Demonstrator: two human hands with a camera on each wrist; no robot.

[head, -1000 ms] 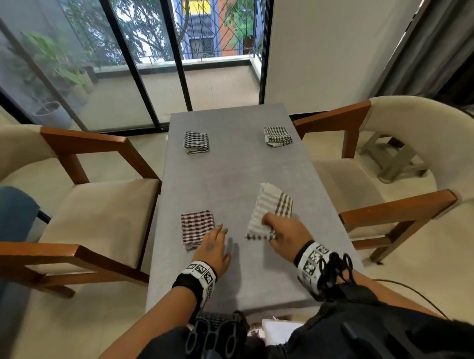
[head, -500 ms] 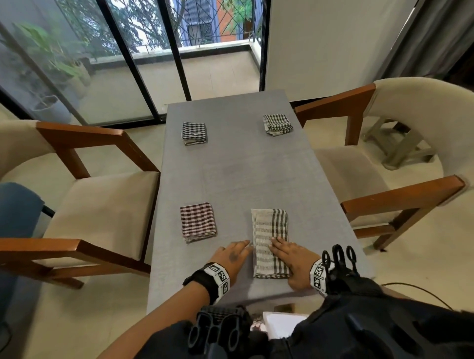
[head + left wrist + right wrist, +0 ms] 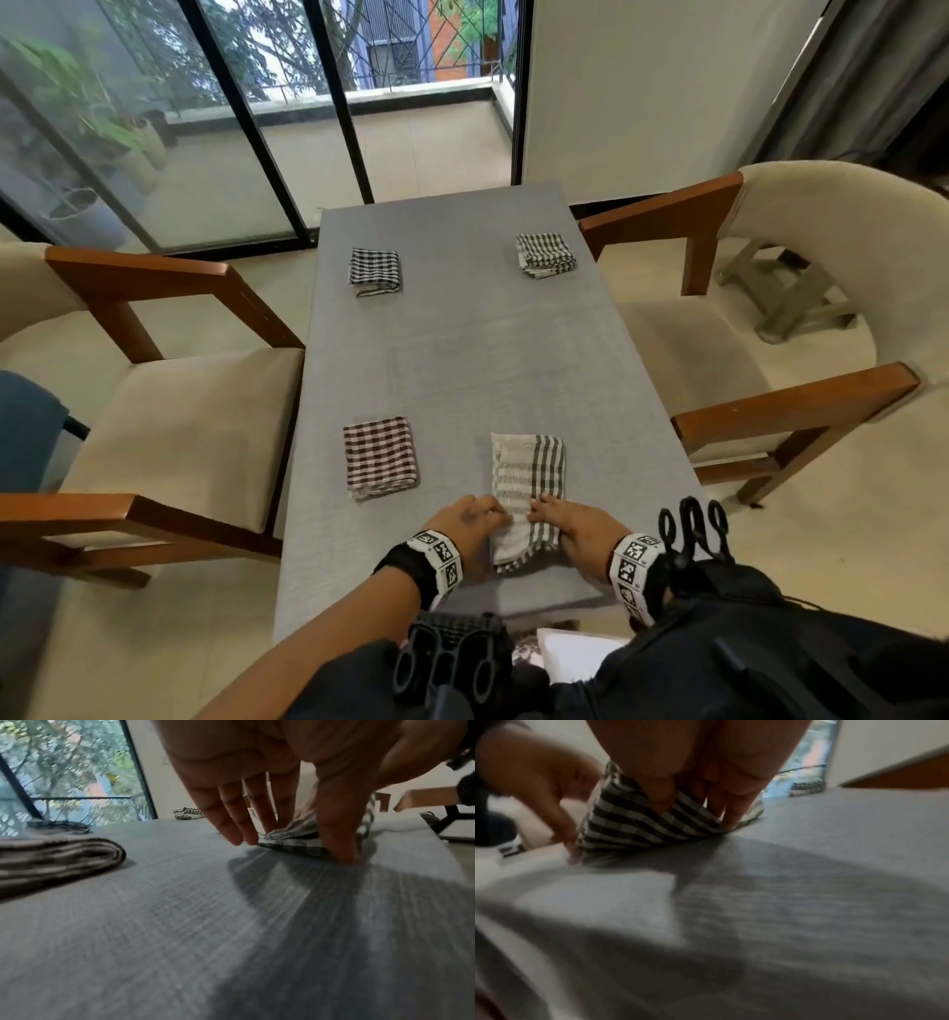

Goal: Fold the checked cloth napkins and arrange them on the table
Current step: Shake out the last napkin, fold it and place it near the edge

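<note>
A half-folded grey-and-white checked napkin (image 3: 528, 475) lies lengthwise at the near right of the grey table (image 3: 462, 360). My left hand (image 3: 488, 520) pinches its near left corner, thumb and fingers curled round the cloth (image 3: 293, 837). My right hand (image 3: 545, 514) pinches the near right corner, and the fabric (image 3: 639, 823) bunches up under its fingers. The near end is raised off the table. Three folded napkins lie flat: a red-checked one (image 3: 380, 457) at the near left, a black-checked one (image 3: 375, 271) at the far left, and a grey-checked one (image 3: 545, 254) at the far right.
Wooden armchairs with cream cushions flank the table, one on the left (image 3: 169, 411) and one on the right (image 3: 770, 360). Glass sliding doors (image 3: 257, 128) stand beyond the far end. The table's near edge (image 3: 462, 611) runs just behind my wrists.
My right hand laid the grey-and-white napkin down flat near the front edge. The left hand came over from the table to it. Both hands now pinch its near end and raise it.
</note>
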